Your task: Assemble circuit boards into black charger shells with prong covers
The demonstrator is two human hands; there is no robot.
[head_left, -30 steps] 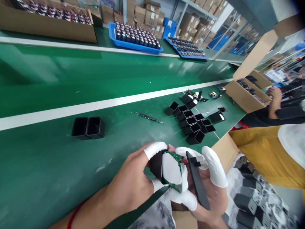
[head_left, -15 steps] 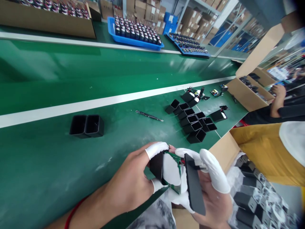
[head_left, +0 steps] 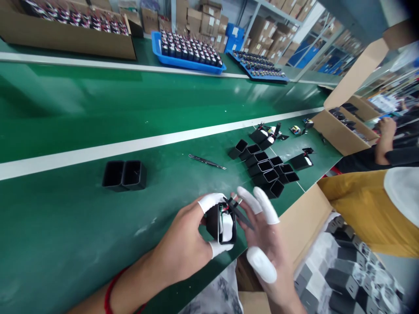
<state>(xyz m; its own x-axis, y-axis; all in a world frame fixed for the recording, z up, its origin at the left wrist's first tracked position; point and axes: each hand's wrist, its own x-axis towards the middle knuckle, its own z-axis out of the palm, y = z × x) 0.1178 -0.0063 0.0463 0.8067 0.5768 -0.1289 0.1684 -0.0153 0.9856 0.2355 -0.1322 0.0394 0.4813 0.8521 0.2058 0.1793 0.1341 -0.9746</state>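
My left hand (head_left: 183, 242) is closed around a black plastic adapter case (head_left: 212, 223), with white finger cots on the fingers gripping it. The case's open end faces right. Inside it sit a white-covered block (head_left: 226, 229) and red and green wiring near the top. A black end cover (head_left: 242, 216) with metal plug prongs stands tilted at the case's upper right edge. Beside it my right hand (head_left: 271, 237) has its fingers and thumb spread, also in white finger cots. Its fingers are behind or against the cover; whether they touch is unclear.
Two black cases (head_left: 124, 175) stand left, tweezers (head_left: 207, 162) lie ahead, and several cases (head_left: 263, 168) cluster right. Blue trays (head_left: 190, 63) of parts line the back. An open carton (head_left: 340, 131) stands far right. Finished-looking black units (head_left: 343, 274) fill a box lower right, near a person in yellow.
The white-covered board has gone deeper into the case. My right hand has opened and released its hold, and the cover has swung up to the case's upper edge.
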